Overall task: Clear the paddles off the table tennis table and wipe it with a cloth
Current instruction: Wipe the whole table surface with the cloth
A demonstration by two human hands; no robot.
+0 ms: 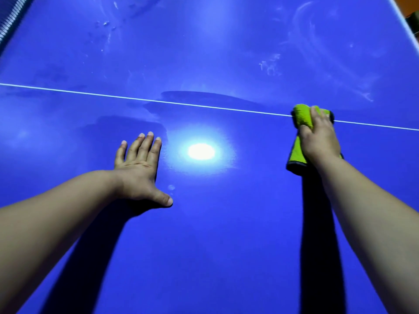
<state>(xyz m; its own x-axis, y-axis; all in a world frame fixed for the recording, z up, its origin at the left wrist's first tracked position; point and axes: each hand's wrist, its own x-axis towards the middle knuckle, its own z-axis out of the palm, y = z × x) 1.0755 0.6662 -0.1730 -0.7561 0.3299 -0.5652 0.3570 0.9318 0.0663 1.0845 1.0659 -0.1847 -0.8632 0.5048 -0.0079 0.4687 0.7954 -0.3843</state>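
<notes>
While the left hand [138,168] is lying open on the table [204,257], the right hand [319,140] is gripping the cloth [302,116] lengthwise, just short of the far smears [269,64].

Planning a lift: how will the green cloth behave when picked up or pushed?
The green cloth is probably floppy: it bunches under the right hand. Soft-looking, it seems light. It should slide easily on the glossy table.

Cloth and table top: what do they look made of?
Cloth: soft napped fabric, probably microfibre, lime green with a dark stitched edge; matte, fuzzy surface. Table top: hard smooth board with a blue coating, core unknowable; glossy enough to reflect a light spot and show smears.
</notes>
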